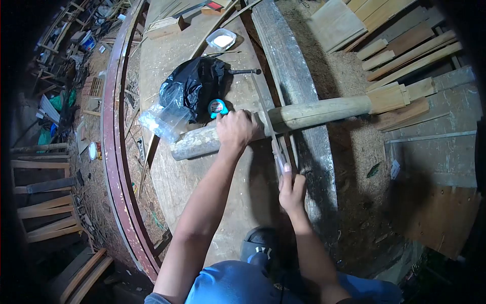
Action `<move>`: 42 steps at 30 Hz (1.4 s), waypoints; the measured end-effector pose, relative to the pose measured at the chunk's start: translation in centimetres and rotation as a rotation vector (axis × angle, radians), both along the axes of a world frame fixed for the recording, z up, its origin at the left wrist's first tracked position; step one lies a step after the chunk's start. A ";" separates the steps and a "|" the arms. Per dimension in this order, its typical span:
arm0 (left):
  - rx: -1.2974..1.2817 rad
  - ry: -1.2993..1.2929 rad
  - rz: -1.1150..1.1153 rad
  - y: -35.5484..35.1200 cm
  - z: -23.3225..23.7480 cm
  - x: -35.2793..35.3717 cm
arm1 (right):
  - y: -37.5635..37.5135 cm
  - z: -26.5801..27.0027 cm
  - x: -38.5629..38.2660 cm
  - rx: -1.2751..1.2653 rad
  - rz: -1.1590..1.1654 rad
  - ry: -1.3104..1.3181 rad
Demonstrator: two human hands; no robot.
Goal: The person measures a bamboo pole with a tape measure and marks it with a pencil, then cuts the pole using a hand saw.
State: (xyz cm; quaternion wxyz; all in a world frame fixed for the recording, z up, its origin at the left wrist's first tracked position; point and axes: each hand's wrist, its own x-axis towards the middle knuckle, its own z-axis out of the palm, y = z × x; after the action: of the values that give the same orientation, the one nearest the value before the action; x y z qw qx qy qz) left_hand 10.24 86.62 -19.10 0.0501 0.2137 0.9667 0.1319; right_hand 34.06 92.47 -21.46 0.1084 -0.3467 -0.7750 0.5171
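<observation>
A round wooden log (324,110) lies crosswise over the work board (223,187) and a thick beam (288,55). My left hand (236,126) grips the log from above, left of a handsaw (265,107). The saw blade crosses the log, its far end pointing away from me. Closed fingers of my right hand (292,191) hold the saw's handle on the near side. Just beyond my left hand sits a turquoise tape measure (216,106). Behind it is a black plastic bag (190,86), with a clear plastic bag (159,124) beside it.
A dark metal rod (243,72) sticks out from the black bag. Farther back stands a plastic tub (221,39) with something white inside. Stacked boards (405,50) lie to the right, and a long reddish beam (114,147) runs along the left. My shoe (258,245) is near the front.
</observation>
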 end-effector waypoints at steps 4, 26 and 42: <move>-0.042 0.018 -0.032 -0.1 0.5 0.0 | -3.5 0.8 4.6 0.369 -0.153 0.151; -0.035 0.091 -0.069 -0.5 -0.3 0.2 | -2.6 3.4 2.3 -0.074 -0.235 0.057; 0.032 0.101 -0.035 -0.6 -0.3 0.8 | -3.5 4.0 4.0 -0.161 -0.280 0.070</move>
State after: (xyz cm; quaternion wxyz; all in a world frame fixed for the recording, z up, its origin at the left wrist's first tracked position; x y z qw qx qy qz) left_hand 11.05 85.99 -19.35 0.0000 0.2376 0.9619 0.1352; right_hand 38.02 88.94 -17.45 0.1778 -0.4406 -0.6709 0.5693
